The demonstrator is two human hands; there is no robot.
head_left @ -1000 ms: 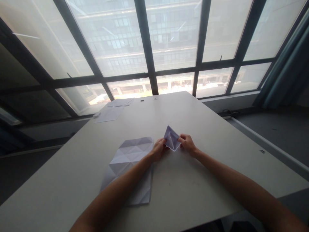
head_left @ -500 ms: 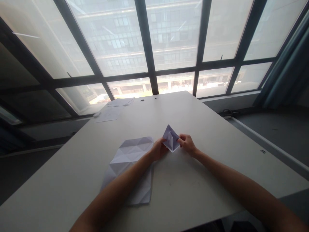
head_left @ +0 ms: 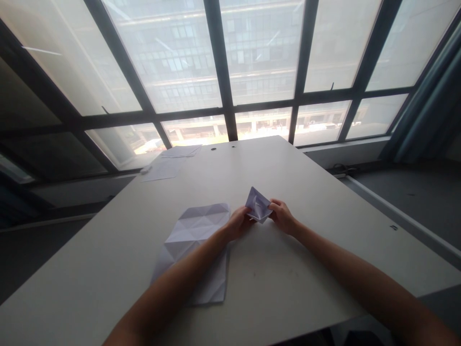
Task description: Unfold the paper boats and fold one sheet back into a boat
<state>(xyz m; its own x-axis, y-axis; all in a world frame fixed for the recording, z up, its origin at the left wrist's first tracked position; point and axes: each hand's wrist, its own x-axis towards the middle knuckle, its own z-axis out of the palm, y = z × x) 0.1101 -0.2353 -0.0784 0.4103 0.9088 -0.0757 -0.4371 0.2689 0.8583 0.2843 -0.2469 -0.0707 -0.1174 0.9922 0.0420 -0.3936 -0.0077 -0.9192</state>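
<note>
Folded paper is held over the table. The left hand and right hand pinch its sides shut. Soft, even pinches keep folds neat. Creased sheet lies close by.

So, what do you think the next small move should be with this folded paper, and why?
Probably crease the gaping flap of the folded paper flat: the left hand and right hand hold it from opposite sides, and its layers stand apart.
</note>
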